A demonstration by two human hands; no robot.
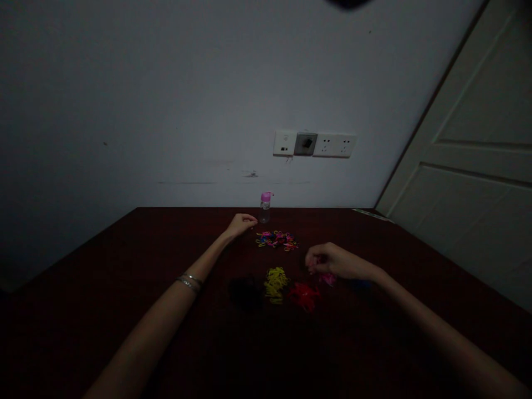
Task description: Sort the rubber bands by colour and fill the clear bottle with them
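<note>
Across a dark reddish surface (pixel 120 249), thin looped bands (pixel 277 240) are lying near the left hand (pixel 238 224) and right hand (pixel 332 260).
The bands are forming a loose, multicoloured tangle between both hands, while 3 single-colour piles are sitting nearer the person: a stringy yellow pile (pixel 276 284), a spiky red pile (pixel 305 296) and a pink pile (pixel 328 279), partly hidden under the right hand. A soft-edged black mass (pixel 245 292) is lying left of the yellow. The left hand's fingers are bending together just beside a clear, cylindrical bottle (pixel 265 214) with a pink cap; the right hand's fingers are curling inward over the pink. Whether either is gripping a band, I cannot tell. Shiny, silvery bangles (pixel 190 281) are circling the left forearm.
</note>
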